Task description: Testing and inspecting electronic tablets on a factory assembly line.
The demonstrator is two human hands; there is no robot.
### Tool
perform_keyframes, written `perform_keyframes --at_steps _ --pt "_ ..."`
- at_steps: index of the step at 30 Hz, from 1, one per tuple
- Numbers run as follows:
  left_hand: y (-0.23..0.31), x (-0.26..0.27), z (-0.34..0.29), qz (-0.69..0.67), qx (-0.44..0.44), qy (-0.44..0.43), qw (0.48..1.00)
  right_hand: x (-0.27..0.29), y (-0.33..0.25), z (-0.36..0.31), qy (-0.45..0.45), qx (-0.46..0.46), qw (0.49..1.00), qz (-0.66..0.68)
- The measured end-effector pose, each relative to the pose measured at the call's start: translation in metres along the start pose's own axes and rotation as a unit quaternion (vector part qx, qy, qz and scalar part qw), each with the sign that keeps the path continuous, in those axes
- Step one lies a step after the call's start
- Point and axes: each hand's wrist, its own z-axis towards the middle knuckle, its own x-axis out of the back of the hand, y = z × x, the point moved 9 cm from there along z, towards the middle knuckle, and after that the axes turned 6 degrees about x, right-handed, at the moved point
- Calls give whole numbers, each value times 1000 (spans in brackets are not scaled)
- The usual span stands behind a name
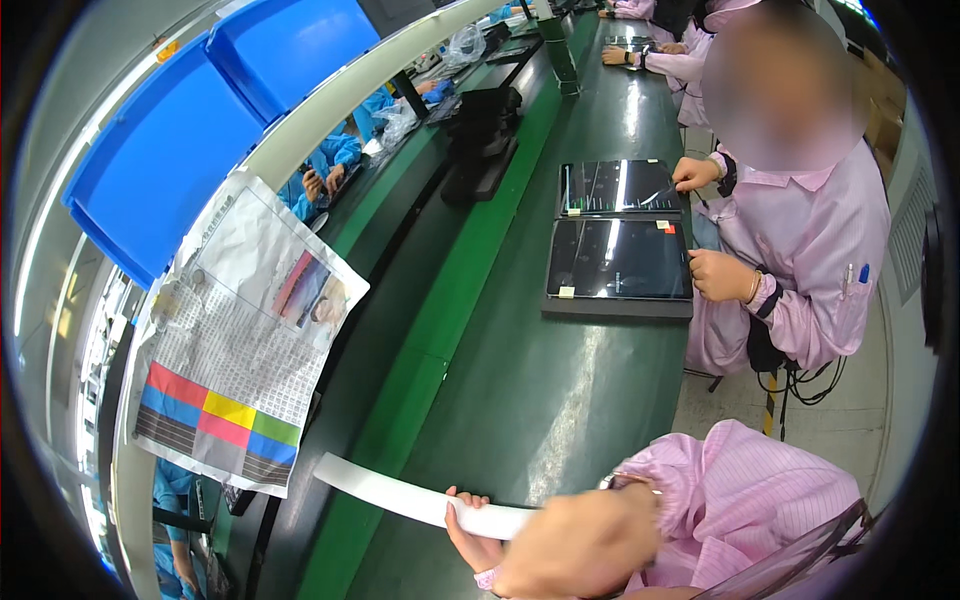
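Note:
A long white strip (390, 492), slightly curved, lies across the lower middle of the view above the green bench. My left hand (472, 537) holds it, with fingertips over its far edge and the thumb on the near side. My right hand (585, 540) is large, blurred and close in front of the strip's right end. Its fingers look curled, and whatever they may hold is hidden. The pink striped sleeve (730, 500) of my right arm comes in from the lower right.
Two dark tablet-like screens (620, 258) with small stickers rest on the green bench (520, 400). A pink-clothed person (800, 250) sits beside them. A printed sheet (240, 350) hangs at left below blue bins (165, 150). Black stands (482, 145) are farther along.

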Motion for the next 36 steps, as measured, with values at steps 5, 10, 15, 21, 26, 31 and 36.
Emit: perform_keyframes --at_steps 5,10,15,21,26,31,36 --pt "-7 18 -3 -1 20 69 997 79 139 -55 95 -281 934 -197" --pt "4 16 -18 174 -7 13 985 138 194 -139 125 -365 881 -272" --pt "15 40 -45 299 -92 132 941 154 212 -177 137 -466 843 -232" --pt "29 53 -76 513 -104 208 827 154 214 -182 161 -431 871 -172" --pt "49 34 -111 688 -191 212 667 141 210 -186 144 -508 840 -125" --pt "46 46 -120 686 -125 160 699 144 175 -203 131 -513 834 -151" --pt "36 59 -118 704 -69 55 705 151 107 -265 58 -535 808 -239"
